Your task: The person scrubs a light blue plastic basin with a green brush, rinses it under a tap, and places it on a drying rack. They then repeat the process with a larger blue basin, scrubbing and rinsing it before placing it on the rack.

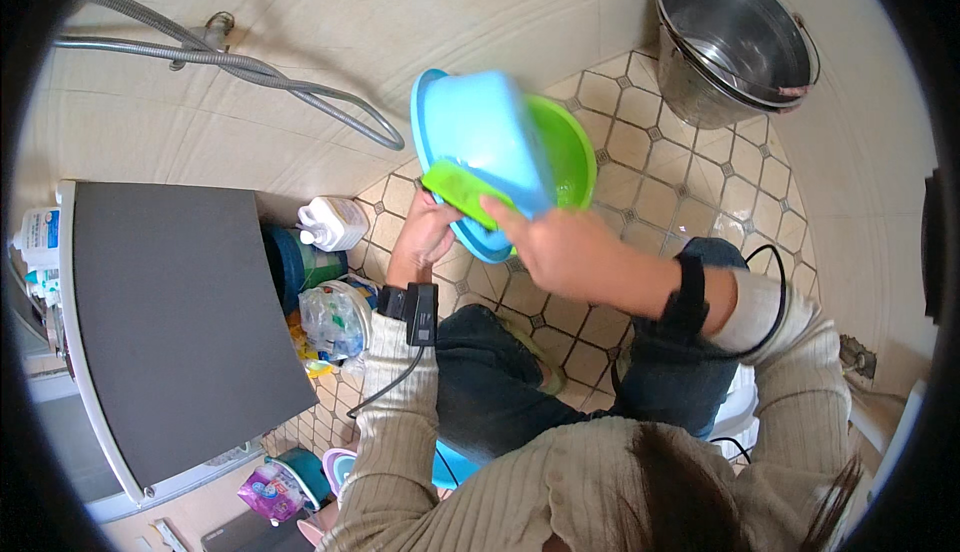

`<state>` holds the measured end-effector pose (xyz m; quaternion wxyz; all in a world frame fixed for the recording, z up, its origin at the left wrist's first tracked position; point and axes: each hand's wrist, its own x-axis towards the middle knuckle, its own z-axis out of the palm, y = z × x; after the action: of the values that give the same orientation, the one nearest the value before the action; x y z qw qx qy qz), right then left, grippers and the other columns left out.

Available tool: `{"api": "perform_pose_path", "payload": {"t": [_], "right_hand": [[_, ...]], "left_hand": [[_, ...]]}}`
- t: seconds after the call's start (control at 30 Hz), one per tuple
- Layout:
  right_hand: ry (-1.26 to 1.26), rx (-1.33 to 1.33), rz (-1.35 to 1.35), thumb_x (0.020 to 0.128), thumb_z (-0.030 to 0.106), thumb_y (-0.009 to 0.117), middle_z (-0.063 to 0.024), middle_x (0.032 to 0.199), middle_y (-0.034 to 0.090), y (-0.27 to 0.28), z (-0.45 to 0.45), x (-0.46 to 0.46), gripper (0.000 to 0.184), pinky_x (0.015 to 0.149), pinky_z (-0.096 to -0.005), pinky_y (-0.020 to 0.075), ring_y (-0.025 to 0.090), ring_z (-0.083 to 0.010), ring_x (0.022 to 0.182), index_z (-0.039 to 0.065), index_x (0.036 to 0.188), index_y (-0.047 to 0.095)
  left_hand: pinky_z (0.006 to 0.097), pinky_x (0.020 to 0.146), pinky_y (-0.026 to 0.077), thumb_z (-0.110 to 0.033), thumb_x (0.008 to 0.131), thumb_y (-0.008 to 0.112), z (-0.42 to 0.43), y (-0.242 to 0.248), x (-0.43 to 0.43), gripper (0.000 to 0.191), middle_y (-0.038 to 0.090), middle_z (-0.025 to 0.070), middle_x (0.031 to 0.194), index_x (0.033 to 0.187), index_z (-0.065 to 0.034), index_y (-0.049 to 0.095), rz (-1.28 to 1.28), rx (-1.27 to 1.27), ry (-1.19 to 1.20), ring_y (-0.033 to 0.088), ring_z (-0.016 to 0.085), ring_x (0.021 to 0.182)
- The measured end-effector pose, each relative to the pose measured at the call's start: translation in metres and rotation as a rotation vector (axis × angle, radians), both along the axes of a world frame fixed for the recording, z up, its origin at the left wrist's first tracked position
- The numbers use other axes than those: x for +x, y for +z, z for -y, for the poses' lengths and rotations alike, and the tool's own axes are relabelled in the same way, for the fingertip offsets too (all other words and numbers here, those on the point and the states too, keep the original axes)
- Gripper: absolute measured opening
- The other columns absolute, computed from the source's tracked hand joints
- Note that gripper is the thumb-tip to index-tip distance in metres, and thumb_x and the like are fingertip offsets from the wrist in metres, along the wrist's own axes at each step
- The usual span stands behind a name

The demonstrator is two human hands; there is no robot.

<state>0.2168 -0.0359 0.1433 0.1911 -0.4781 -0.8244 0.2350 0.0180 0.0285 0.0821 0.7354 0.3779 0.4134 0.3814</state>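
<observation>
My left hand (429,231) grips the lower edge of a light-blue plastic basin (480,128), which is tilted on its side with its outer wall towards me. My right hand (555,244) is shut on a bright green scrub brush (457,188), a finger stretched along its back. The brush lies against the basin near the rim; its underside is mostly hidden. Behind the blue basin, a lime-green basin (574,150) shows partly, low over the tiled floor. The right hand and the basin's right side are blurred.
A metal bucket (705,94) stands by the wall at upper right. Metal shower hoses (300,86) hang from the left wall. A grey-topped cabinet (180,327) is at left, with a white jug (337,223) and a bag-lined bin (330,319) beside it. Patterned tiles (630,177) cover the floor.
</observation>
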Motion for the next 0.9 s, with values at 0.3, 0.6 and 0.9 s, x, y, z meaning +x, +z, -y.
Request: {"api": "perform_pose_path", "payload": {"t": [0.3,0.6,0.9], "right_hand": [[-0.077,0.064,-0.087,0.081,0.009,0.051,-0.0186,0.059,0.059,-0.004,0.005,-0.002,0.047,0.049,-0.0443,0.0486,0.059,-0.035,0.051,-0.002,0.127,0.046],[-0.393,0.06,-0.018,0.077,0.007,0.049,-0.0203,0.07,0.064,-0.032,-0.055,-0.005,0.04,0.055,-0.0443,0.0518,0.064,-0.0375,0.061,-0.008,0.114,0.052],[-0.129,-0.029,-0.005,0.079,0.008,0.05,-0.0212,0.068,0.061,-0.02,0.004,-0.037,0.055,0.052,-0.0444,0.0494,0.062,-0.0349,0.06,-0.004,0.131,0.039]], "left_hand": [[0.0337,0.088,0.048,0.016,0.072,0.052,-0.003,0.0,0.001,0.052,0.059,0.0074,0.111,0.12,-0.0037,0.05,0.045,0.011,-0.117,0.059,0.019,0.101],[0.0372,0.091,0.047,-0.003,0.081,0.062,0.003,-0.005,0.011,0.053,0.056,0.0084,0.117,0.13,-0.0042,0.041,0.155,0.024,-0.192,0.056,0.021,0.106],[0.0417,0.103,0.035,-0.057,0.092,0.034,-0.018,-0.009,0.004,0.067,0.044,0.0108,0.135,0.137,-0.007,0.034,0.362,-0.05,0.064,0.043,0.026,0.122]]}}
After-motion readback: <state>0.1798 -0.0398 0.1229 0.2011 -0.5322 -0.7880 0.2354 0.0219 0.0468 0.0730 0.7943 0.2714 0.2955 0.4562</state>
